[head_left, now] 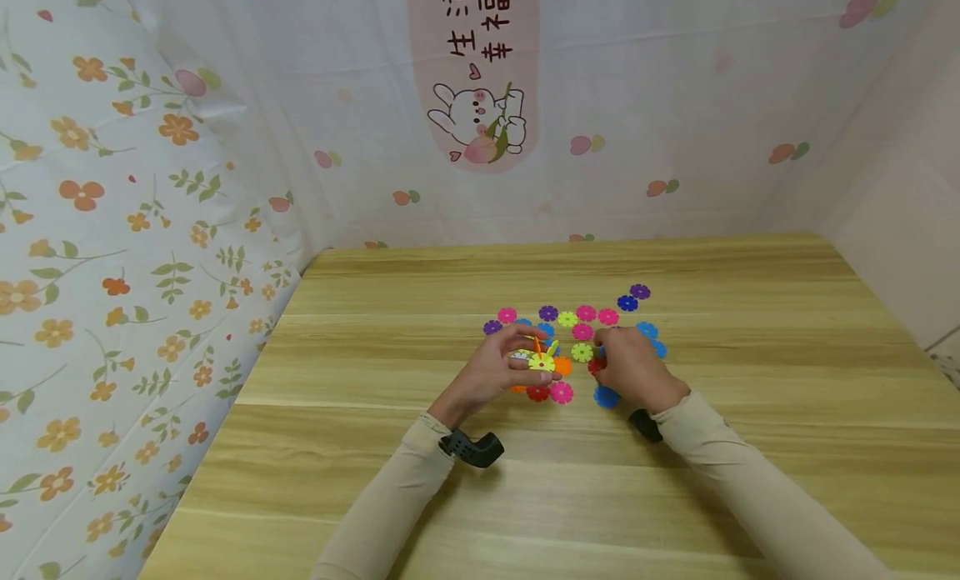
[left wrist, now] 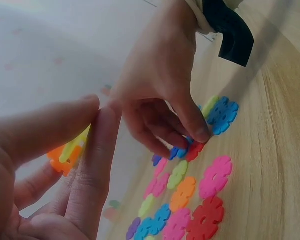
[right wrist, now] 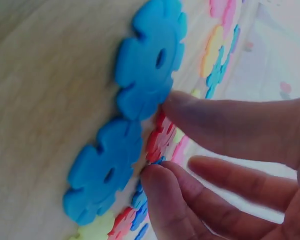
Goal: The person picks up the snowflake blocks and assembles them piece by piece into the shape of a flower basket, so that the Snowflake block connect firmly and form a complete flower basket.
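Our left hand (head_left: 497, 362) pinches the yellow-and-orange build (head_left: 536, 361); our right hand (head_left: 637, 367) is at the red disc (right wrist: 160, 139), grip unclear. We're likely picking; lifting needs a firm pinch.

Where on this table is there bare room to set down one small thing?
Bare tabletop lies between the left sleeve and right sleeve, between the left sleeve and floral curtain, and right of the right sleeve. Flower-shaped discs crowd the space around the left hand and right hand.
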`<state>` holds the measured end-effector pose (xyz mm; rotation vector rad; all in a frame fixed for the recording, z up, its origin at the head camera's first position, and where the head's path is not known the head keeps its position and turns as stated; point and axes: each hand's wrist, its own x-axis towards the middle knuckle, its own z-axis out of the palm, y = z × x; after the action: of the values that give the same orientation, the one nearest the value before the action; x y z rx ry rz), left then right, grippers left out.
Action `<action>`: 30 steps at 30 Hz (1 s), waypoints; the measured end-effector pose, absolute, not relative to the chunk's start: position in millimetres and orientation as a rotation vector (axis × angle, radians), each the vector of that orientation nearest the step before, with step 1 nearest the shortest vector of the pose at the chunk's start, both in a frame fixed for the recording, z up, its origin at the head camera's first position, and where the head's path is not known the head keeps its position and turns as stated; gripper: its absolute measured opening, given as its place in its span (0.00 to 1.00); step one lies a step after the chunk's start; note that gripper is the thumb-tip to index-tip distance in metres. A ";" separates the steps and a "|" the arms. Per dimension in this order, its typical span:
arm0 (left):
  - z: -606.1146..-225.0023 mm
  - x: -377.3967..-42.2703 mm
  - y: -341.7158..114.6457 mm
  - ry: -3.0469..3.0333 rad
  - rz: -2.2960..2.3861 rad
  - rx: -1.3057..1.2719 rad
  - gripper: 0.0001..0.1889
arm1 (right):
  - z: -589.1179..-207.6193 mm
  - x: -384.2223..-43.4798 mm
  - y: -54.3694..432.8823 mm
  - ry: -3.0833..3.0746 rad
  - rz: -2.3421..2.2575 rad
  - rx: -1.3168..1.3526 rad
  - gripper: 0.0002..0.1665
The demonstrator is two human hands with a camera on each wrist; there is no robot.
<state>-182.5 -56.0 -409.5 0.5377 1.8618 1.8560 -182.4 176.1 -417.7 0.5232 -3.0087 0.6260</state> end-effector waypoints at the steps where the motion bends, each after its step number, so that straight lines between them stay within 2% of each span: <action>1: -409.5 -182.5 -55.9 1.868 1.858 0.543 0.25 | -417.5 -182.1 175.4 -3.001 0.625 0.521 0.19; 6: -409.5 -181.5 -55.0 1.874 1.853 0.544 0.24 | -419.1 -181.8 175.9 -2.988 0.608 0.584 0.21; 15: -409.9 -181.4 -56.3 1.894 1.826 0.550 0.23 | -419.8 -182.0 181.4 -2.976 0.455 0.665 0.11; 22: -411.9 -182.8 -56.5 1.906 1.813 0.538 0.25 | -417.7 -184.0 182.0 -3.047 0.524 0.649 0.07; 30: -410.1 -183.5 -55.5 1.902 1.803 0.549 0.27 | -416.8 -189.2 184.2 -3.084 0.671 0.659 0.14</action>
<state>-183.5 -55.5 -410.1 0.5487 1.9018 1.8031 -189.2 184.2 -416.8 0.6592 -3.0837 0.6714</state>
